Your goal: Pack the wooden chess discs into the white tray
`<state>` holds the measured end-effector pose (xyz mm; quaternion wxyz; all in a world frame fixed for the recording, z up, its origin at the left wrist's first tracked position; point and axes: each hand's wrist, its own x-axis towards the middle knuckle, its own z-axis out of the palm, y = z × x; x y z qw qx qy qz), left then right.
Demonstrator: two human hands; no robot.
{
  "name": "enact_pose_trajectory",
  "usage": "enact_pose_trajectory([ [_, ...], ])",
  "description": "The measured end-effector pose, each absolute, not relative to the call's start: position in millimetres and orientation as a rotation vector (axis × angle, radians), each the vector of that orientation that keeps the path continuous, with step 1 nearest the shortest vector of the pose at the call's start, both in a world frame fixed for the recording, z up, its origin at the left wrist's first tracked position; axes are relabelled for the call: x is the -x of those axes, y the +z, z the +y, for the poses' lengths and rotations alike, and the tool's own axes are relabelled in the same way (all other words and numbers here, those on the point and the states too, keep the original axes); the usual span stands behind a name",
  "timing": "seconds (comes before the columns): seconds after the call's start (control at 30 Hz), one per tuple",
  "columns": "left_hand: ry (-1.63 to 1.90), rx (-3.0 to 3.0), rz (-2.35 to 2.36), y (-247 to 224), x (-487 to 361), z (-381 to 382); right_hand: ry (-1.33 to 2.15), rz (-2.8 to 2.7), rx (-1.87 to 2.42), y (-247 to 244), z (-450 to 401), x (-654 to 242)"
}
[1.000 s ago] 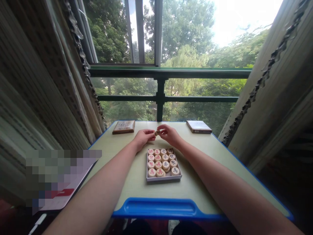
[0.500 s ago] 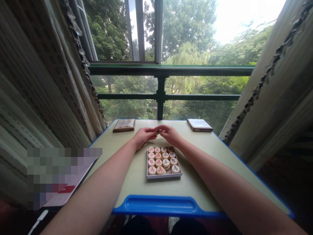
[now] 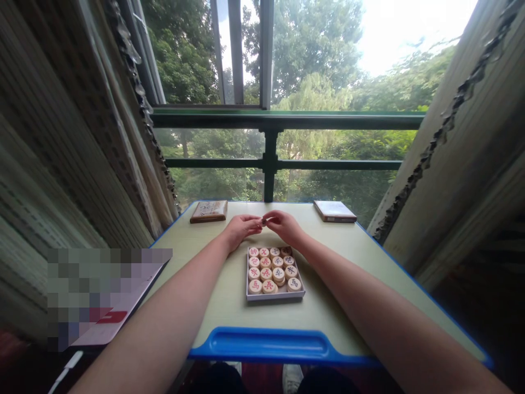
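Note:
Beyond the box, over the far half of the table, my left hand [image 3: 243, 230] and my right hand [image 3: 284, 225] meet at their fingertips. Between them they pinch a small Chinese chess piece [image 3: 263, 222], now turned so that its face hardly shows. A shallow white box [image 3: 275, 297] lies below my hands. It holds rows of round wooden Chinese chess pieces [image 3: 266, 273], some stacked. Red characters mark those on the left, dark characters those on the right. A gap shows in the box's nearest row, beside the dark-marked piece [image 3: 294, 284] at the right corner.
A brown-edged box lid [image 3: 209, 211] lies at the table's far left, and a flat white-topped box [image 3: 335, 210] at the far right. The table [image 3: 324, 306] has a blue rim with a tray groove [image 3: 268, 345] in front. A partly blurred laptop [image 3: 115, 323] sits left.
The chess piece has turned between my fingertips, so its marked face is now mostly out of sight. My hands stay in nearly the same place.

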<state>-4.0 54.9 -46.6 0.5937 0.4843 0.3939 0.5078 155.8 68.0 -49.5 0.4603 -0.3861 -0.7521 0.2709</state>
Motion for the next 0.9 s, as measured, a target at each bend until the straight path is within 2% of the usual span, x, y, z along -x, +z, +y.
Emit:
enact_pose_trajectory([
  [0.33,1.220,-1.100,0.859,-42,5,54,0.510,-1.990,0.864,-43,65,-160],
  [0.6,1.163,-1.105,0.830,-36,5,48,0.241,-2.107,0.815,-31,53,-161],
  [0.9,1.251,-1.115,0.873,-25,0,39,0.161,-2.184,0.772,-12,42,-155],
])
